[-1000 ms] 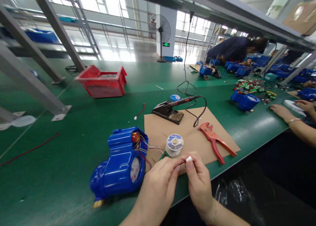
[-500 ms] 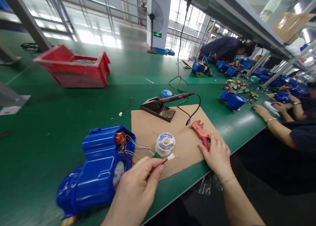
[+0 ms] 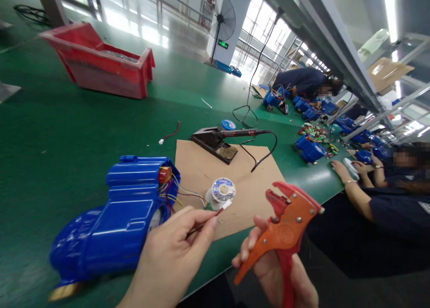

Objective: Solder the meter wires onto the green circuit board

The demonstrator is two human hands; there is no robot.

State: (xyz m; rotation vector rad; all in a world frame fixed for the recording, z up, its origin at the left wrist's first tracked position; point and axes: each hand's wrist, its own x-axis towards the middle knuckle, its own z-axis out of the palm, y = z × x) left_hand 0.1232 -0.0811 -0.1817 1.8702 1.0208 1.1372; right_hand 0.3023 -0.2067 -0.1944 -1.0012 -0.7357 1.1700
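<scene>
Between thumb and forefinger, my left hand [image 3: 176,249] pinches a thin red and black cable with a white plug [image 3: 227,204] at its end. My right hand [image 3: 268,267] is wrapped round the handles of an orange and red wire stripper [image 3: 285,227], raised above the bench's front edge with its jaws pointing up and left. Left of my hands lies a blue water meter housing [image 3: 124,227]; coloured wires [image 3: 188,193] run from it to a small green circuit board [image 3: 208,206], partly hidden. A solder spool [image 3: 223,190] sits on the cardboard just beyond the plug.
On the cardboard sheet [image 3: 250,214] a soldering iron [image 3: 242,132] rests in its black stand [image 3: 210,140]. Beyond are a loose red cable [image 3: 173,133], a blue tin [image 3: 229,124] and a red bin [image 3: 107,70]. Co-workers sit along the bench at right, near another blue meter [image 3: 309,150].
My right hand has picked the wire stripper up off the cardboard and brought it nearer to me. My left hand still pinches the cable. The view has tilted.
</scene>
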